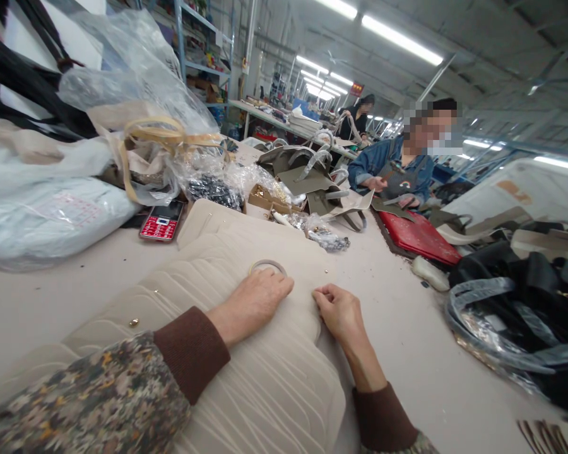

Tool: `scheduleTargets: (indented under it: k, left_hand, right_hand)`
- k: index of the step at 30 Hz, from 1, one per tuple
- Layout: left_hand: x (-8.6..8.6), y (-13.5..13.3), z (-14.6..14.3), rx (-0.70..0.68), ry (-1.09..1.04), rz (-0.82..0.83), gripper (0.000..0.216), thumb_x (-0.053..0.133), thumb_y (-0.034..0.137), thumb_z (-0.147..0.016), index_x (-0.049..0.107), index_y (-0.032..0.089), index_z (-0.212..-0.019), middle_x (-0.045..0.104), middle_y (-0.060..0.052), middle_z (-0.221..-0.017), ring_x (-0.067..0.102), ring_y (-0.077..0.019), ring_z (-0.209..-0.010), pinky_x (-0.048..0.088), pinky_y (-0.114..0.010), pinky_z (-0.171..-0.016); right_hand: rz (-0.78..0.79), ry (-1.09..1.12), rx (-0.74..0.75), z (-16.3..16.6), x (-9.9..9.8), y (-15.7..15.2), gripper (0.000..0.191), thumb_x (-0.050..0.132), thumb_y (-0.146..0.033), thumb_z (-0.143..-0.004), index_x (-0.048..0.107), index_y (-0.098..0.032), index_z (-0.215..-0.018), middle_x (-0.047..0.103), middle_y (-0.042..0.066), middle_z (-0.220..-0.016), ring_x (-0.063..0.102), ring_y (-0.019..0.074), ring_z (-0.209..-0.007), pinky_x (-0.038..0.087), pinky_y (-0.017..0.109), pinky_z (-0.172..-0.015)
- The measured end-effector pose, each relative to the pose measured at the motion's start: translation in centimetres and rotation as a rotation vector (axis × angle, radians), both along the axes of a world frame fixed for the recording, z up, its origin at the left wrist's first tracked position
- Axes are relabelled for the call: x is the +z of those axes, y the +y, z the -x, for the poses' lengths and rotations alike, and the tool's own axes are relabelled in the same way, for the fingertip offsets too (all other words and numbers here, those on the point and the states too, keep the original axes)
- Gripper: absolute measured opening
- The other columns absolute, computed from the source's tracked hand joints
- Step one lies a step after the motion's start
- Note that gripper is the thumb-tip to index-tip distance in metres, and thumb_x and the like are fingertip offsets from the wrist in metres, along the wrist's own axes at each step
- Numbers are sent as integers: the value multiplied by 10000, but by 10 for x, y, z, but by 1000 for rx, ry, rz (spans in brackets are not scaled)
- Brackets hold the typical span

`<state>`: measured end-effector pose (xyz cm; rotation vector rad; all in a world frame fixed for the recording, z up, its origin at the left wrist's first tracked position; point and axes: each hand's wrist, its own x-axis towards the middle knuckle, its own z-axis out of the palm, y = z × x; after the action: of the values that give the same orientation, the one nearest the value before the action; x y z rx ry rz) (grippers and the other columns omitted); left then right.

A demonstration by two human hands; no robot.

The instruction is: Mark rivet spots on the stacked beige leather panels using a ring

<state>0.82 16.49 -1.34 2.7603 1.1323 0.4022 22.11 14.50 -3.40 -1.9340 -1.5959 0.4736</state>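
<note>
A stack of cream quilted bag panels (246, 252) lies on the worktable in front of me. My left hand (253, 299) rests knuckles-up on the top panel, fingers curled, touching a beige ring (267, 265) at its fingertips. My right hand (339, 310) sits just to the right at the panel's edge, fingers curled in a pinch on something I cannot make out. Small gold studs (133, 322) dot the panel near my left sleeve.
A red phone (161, 226) lies behind the panels, with plastic bags of parts (137, 82) at the left. Black bags in plastic (525, 302) crowd the right. A co-worker in a denim jacket (392, 167) works across the table by a red mat (419, 236).
</note>
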Motion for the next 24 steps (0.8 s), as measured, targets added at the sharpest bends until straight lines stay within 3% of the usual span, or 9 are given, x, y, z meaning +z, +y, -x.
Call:
scheduleTargets:
  k: [4,7,10,16,19,24]
  left_hand:
    - [0,1,0,6,5,3,142,441,123,-952,568,173,-915,629,-62,-927,538,-220,-860,405,-350,-763]
    - [1,1,0,5,8,6,142,440,121,-949,567,172,-912,630,-66,-928,538,-219,-865,408,-355,-784]
    - [4,1,0,13,10,21,146,439,116,-943,571,176,-921,634,-64,-924,545,-221,-876,406,-363,-812]
    - [5,1,1,-3,-11,26,143,452,105,-922,571,185,-913,634,-50,-888,553,-216,-839,408,-366,-822]
    - [4,3,3,-23,-88,-4,136,448,103,-923,557,182,-900,628,-41,-875,551,-207,-837,414,-352,-822]
    - [5,2,4,-93,-282,4,138,423,120,-947,542,181,-911,624,-17,-838,582,-168,-790,440,-271,-725]
  right_hand:
    - [56,401,-109,-11,-5,-4,383,674,-456,-705,638,-197,-985,573,-66,-488,522,136,-391,396,235,-405]
    - [42,609,-85,-18,-8,-10,378,678,-511,-709,623,-184,-892,576,-57,-539,508,119,-407,396,229,-402]
    - [-16,396,11,-15,-9,-12,303,656,-477,-765,695,-179,-800,603,-28,-536,538,133,-480,417,247,-490]
    - [-49,-20,48,-1,-2,-10,247,583,-364,-834,772,-210,-798,756,47,-787,662,208,-730,449,297,-683]
    - [25,-45,169,-2,6,-14,218,605,-335,-823,780,-215,-776,757,39,-786,666,204,-739,447,282,-680]
    - [211,103,334,-13,18,-19,202,632,-329,-816,794,-207,-807,742,11,-694,644,179,-650,426,252,-574]
